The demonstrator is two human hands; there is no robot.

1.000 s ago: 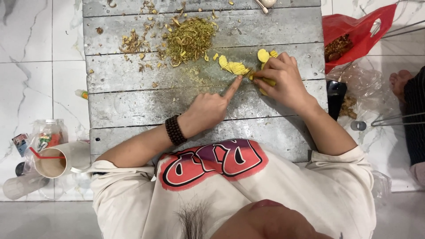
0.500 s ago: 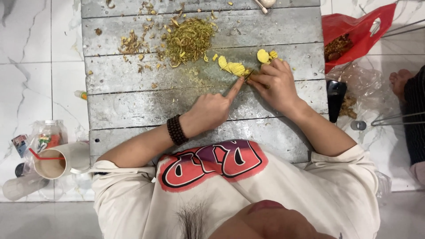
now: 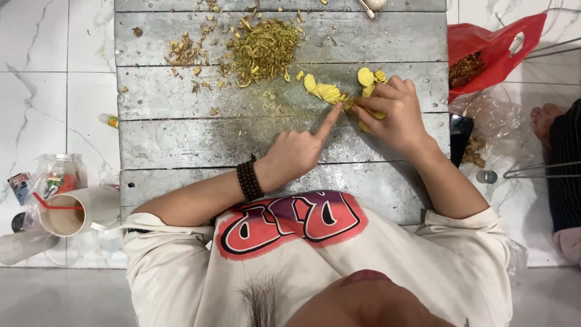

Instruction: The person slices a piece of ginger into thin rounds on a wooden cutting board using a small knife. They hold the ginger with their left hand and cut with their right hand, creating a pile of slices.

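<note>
Since the yellow root (image 3: 367, 126) is a small, knobbly thing, the right hand (image 3: 390, 112) sits curled right over it, fingers together and clamped down to pin it to the grey plank table (image 3: 181, 139). I'd guess that's so it can't roll while it's being cut. The left hand (image 3: 296, 154) is closed round the handle of a small knife (image 3: 347, 99), with the index finger stretched out straight along the back of the blade, which looks like it's there for steering. Only a sliver of blade shows, meeting the root just beside the right fingertips.

The cut yellow slices (image 3: 324, 91) lie just left of the blade, where they'd fall away from the holding hand. The peelings pile (image 3: 263, 48) is pushed farther up the planks, apart from the slices. A red bag (image 3: 484, 51) hangs open off the table's right edge, and a paper cup (image 3: 66, 212) sits on the floor to the left.
</note>
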